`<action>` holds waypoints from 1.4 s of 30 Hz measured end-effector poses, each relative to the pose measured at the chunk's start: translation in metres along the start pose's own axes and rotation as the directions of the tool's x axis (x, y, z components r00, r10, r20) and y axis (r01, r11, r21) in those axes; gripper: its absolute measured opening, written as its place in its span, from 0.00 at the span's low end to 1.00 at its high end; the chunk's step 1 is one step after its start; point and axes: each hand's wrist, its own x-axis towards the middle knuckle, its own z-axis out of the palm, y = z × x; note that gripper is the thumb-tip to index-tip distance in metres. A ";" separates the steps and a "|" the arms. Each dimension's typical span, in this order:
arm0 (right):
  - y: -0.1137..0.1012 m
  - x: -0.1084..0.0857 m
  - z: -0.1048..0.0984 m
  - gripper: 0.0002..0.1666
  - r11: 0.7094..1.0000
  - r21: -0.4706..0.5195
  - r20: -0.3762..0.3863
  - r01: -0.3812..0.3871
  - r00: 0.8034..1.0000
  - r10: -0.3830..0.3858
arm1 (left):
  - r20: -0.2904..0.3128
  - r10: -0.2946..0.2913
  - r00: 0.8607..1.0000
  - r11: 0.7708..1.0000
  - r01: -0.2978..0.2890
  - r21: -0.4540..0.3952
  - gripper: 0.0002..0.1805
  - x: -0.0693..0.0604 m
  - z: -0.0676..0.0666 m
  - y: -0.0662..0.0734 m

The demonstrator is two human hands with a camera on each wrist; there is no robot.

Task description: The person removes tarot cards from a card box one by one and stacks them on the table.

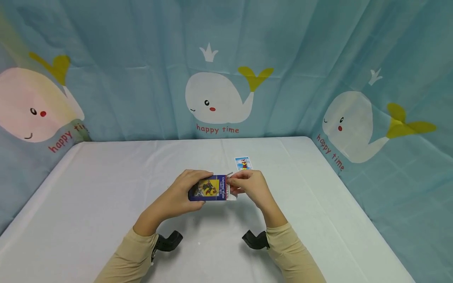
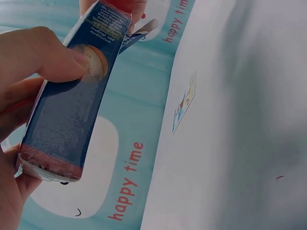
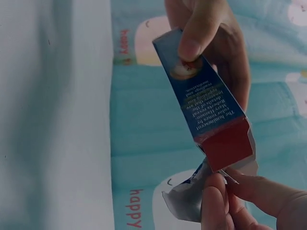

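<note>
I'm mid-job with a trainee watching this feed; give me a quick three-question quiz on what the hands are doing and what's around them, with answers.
1. Which hand is wrapped round the body of the tarot box?
2. True or false: the loose card lies on the table, farther from the person than the box.
3. Complete the title printed on the box: "Universal ____".

Key:
1. The left hand; the right hand is at the open end.
2. True.
3. Waite.

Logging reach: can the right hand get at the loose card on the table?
Probably, yes: the card lies uncovered just beyond the right hand, though that hand would likely first release the box flap.
</note>
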 end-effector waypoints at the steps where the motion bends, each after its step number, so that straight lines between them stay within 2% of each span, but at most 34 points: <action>1: 0.000 0.000 -0.001 0.11 1.000 0.002 0.007 -0.001 1.000 0.001 | -0.001 0.001 1.000 1.000 -0.001 -0.002 0.41 0.000 0.000 0.000; 12: -0.001 0.003 -0.014 0.13 0.999 -0.016 0.028 -0.040 0.999 0.041 | -0.006 -0.010 1.000 1.000 0.010 0.006 0.41 0.000 -0.002 -0.004; 18: -0.001 0.005 -0.018 0.14 0.997 -0.067 0.072 -0.027 0.997 0.032 | 0.014 -0.006 1.000 1.000 0.006 -0.020 0.41 -0.001 0.003 -0.003; 23: 0.001 0.004 -0.023 0.12 0.997 -0.071 0.110 -0.010 0.994 0.018 | 0.015 0.014 1.000 1.000 -0.013 -0.013 0.40 -0.001 0.004 0.000; 32: -0.004 0.002 -0.050 0.13 0.995 -0.098 0.113 0.017 0.994 -0.006 | 0.014 0.006 1.000 1.000 -0.007 0.024 0.41 0.000 -0.001 -0.001; 42: -0.001 0.002 -0.076 0.13 0.982 -0.189 0.072 0.028 0.997 -0.014 | 0.000 -0.016 1.000 0.999 0.016 0.044 0.40 0.000 -0.005 -0.004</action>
